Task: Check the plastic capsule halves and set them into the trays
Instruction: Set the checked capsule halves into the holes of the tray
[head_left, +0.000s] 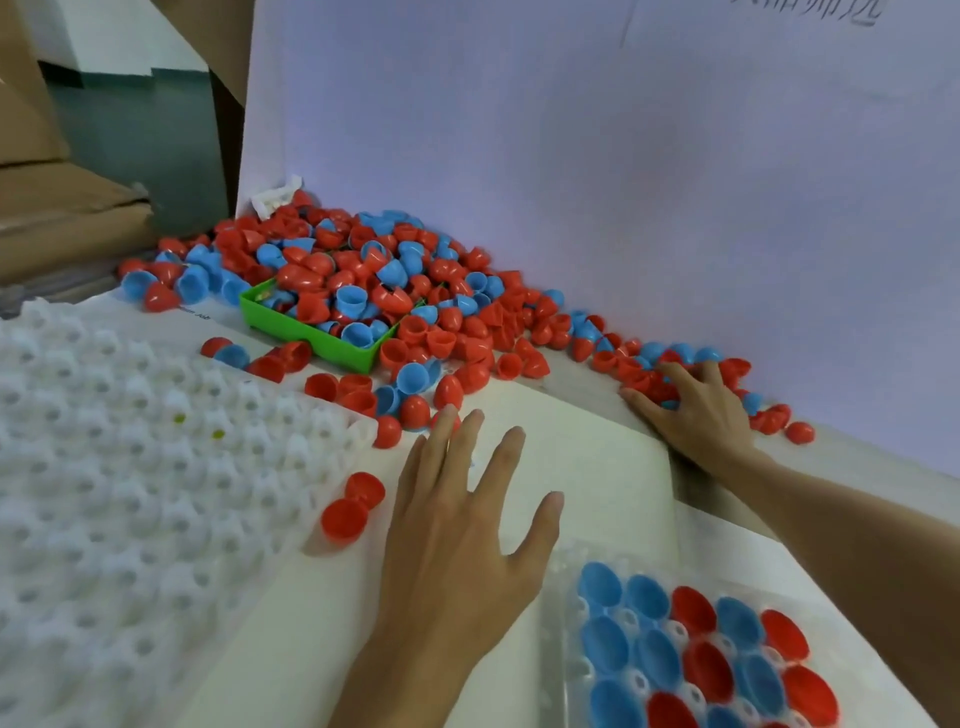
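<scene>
Hundreds of red and blue capsule halves (363, 280) lie heaped at the table's far edge, burying a green bin (311, 332). Right hand (696, 410) spreads flat on strays; left hand (462, 525) hovers open, empty. Gathering seems underway; next, pinch one for the part-filled tray (566, 623) at the near edge.

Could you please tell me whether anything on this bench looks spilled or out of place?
Yes: the green bin is buried under a heap of halves that overflows onto the bench, trailing right along the white board.
</scene>
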